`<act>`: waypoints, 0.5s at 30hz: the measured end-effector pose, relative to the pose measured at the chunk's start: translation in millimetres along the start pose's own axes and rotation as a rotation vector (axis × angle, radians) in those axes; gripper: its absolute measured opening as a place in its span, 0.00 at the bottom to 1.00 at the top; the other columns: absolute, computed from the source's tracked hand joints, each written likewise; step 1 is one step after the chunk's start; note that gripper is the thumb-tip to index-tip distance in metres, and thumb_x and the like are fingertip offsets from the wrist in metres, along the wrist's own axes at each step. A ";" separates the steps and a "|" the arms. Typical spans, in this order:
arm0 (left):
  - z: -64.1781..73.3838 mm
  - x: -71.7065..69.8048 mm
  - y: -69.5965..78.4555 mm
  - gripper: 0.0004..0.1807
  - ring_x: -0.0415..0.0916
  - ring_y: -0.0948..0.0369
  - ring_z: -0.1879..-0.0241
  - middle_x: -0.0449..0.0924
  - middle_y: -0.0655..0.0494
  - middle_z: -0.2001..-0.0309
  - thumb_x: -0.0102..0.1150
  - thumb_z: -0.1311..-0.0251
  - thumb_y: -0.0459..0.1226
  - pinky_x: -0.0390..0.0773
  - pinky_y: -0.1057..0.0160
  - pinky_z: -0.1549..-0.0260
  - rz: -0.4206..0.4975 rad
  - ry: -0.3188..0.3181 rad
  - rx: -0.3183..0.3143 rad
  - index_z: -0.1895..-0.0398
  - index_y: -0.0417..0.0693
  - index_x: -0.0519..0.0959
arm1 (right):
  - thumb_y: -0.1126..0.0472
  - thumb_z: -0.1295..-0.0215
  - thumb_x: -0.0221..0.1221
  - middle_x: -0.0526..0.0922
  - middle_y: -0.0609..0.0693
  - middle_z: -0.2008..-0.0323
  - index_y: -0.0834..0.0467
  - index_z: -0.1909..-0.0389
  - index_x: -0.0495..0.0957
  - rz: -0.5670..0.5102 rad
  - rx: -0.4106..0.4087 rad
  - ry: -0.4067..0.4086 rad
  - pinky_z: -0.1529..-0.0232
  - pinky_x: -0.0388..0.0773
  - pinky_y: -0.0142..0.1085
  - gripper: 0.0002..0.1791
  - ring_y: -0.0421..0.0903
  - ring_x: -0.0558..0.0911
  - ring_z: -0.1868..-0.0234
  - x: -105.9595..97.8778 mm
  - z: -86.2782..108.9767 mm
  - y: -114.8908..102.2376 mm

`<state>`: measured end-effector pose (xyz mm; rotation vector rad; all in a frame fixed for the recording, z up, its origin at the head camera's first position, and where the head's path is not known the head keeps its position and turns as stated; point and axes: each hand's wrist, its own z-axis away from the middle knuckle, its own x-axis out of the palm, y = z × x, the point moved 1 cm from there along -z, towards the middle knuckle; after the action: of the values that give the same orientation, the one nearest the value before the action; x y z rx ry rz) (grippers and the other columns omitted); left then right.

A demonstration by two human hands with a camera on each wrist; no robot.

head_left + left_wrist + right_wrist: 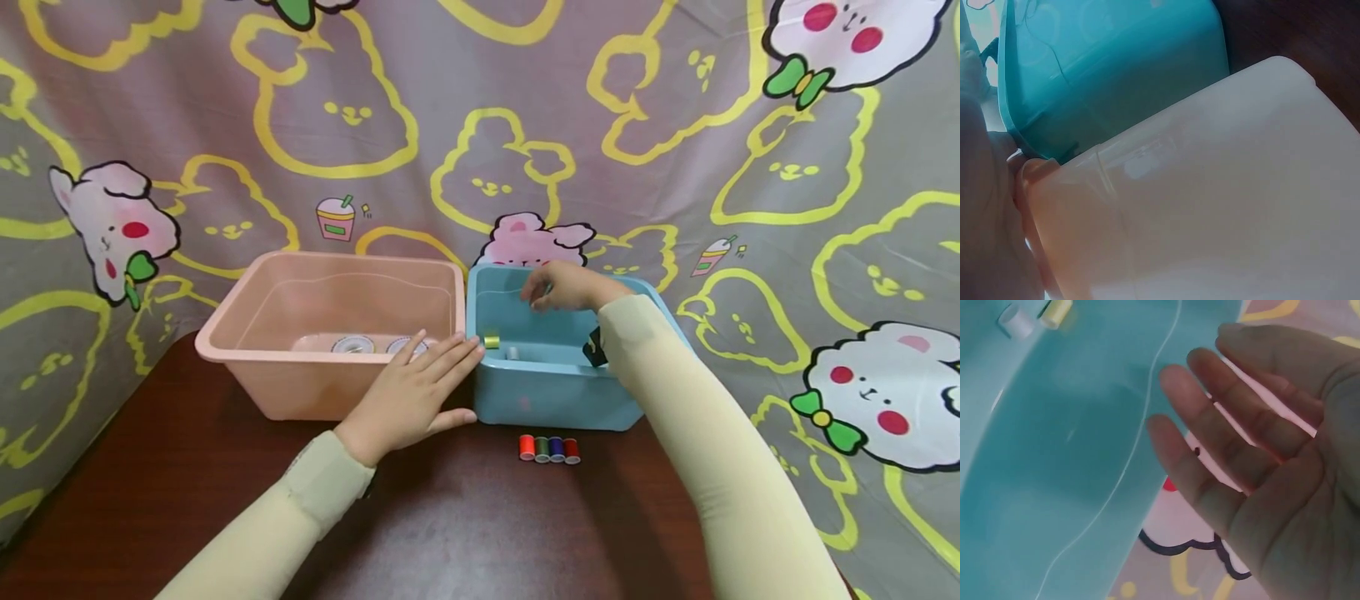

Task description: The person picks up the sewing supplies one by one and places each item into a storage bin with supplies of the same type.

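Hands unclenched: left hand (411, 398) at rim of pink bin (300, 390), right hand (567, 285) over open blue bin (558, 404)

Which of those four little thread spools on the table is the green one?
The green spool is second from the left, between the orange-red spool and the dark blue spool; the dark red spool ends the row.

So two tubs sat side by side on the counter (480, 525), with a curtain (405, 79) right behind. The left tub (300, 390) had a couple of discs (353, 344) down on its floor, next to each other. The right tub (547, 404) had two small spools (491, 342) in its front left part. Four more spools (542, 450) were lined up in front of that one. Left hand (412, 387) was at the front corner where the tubs met, right hand (562, 286) over the right tub.
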<state>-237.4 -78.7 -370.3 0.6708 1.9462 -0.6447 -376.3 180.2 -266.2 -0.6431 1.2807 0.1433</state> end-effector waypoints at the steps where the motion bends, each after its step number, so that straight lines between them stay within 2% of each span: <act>1: 0.0 0.0 0.0 0.44 0.53 0.53 0.22 0.57 0.52 0.21 0.49 0.31 0.63 0.48 0.42 0.25 0.004 0.004 0.001 0.20 0.50 0.57 | 0.67 0.31 0.61 0.84 0.55 0.54 0.61 0.49 0.84 0.005 -0.004 0.007 0.50 0.81 0.47 0.11 0.52 0.82 0.54 0.2 1.2 -0.6; 8: -0.1 0.2 -0.3 0.45 0.51 0.54 0.22 0.55 0.53 0.21 0.50 0.31 0.63 0.46 0.44 0.24 0.003 -0.015 -0.006 0.19 0.51 0.55 | 0.66 0.31 0.62 0.86 0.56 0.54 0.62 0.51 0.85 0.004 -0.069 0.103 0.47 0.81 0.49 0.10 0.53 0.83 0.52 3.9 13.7 -10.6; 15: -0.3 -0.4 -0.2 0.45 0.50 0.54 0.21 0.54 0.54 0.20 0.51 0.31 0.63 0.44 0.44 0.24 0.012 -0.026 -0.012 0.19 0.51 0.55 | 0.65 0.31 0.63 0.86 0.57 0.55 0.63 0.53 0.85 -0.040 -0.137 0.284 0.49 0.81 0.50 0.09 0.53 0.84 0.53 11.6 33.7 -21.9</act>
<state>-237.5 -78.7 -369.7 0.6633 1.9195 -0.6304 -334.6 176.9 -264.1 -0.8280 1.5392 0.1099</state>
